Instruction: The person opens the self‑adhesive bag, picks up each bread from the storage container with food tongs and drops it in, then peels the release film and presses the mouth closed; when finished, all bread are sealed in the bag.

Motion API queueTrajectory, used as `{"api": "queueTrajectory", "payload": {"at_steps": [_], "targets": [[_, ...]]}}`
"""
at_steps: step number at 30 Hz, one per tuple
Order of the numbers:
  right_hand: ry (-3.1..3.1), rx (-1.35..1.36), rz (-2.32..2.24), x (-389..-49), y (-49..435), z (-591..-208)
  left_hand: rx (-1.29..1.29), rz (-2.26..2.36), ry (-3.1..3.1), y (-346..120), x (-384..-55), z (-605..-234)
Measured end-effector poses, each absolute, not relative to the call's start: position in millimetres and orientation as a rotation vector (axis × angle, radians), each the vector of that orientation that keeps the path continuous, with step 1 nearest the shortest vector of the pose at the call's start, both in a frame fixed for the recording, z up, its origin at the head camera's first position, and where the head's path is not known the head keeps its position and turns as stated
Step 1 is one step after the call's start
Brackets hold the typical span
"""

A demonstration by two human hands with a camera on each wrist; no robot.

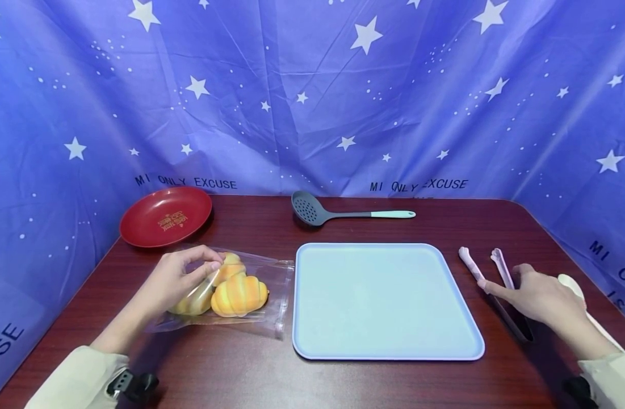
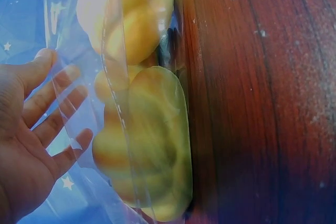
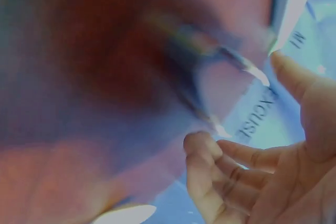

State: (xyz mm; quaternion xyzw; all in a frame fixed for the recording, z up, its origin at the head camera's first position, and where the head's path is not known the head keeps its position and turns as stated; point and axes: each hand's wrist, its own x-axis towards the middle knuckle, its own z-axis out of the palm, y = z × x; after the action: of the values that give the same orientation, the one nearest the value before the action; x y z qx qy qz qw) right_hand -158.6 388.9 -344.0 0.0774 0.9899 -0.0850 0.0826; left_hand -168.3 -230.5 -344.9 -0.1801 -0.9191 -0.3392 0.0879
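Note:
On the left of the table lies a clear zip-top plastic bag with several yellow-orange bread rolls inside. My left hand pinches the bag's film above the rolls. In the left wrist view, the thumb is on one side of the film and the fingers show through it; two rolls are close by. On the right, my right hand is over a pair of tongs with pinkish tips and a dark body. In the blurred right wrist view, thumb and fingers stand apart around the tongs.
A light blue tray lies mid-table between the hands. Behind it is a grey slotted skimmer with a mint handle. A red plate sits at the back left. Beside the right hand lies a white spoon. Starry blue cloth surrounds the table.

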Motion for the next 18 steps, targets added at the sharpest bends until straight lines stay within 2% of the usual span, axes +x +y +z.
{"api": "queueTrajectory", "payload": {"at_steps": [6, 18], "targets": [[3.138, 0.158, -0.271, -152, 366, -322, -0.547, -1.020, -2.725, -230, -169, -344], [3.393, -0.305, -0.571, -139, 253, -304, -0.531, -1.054, -2.715, -228, -170, -342]]}}
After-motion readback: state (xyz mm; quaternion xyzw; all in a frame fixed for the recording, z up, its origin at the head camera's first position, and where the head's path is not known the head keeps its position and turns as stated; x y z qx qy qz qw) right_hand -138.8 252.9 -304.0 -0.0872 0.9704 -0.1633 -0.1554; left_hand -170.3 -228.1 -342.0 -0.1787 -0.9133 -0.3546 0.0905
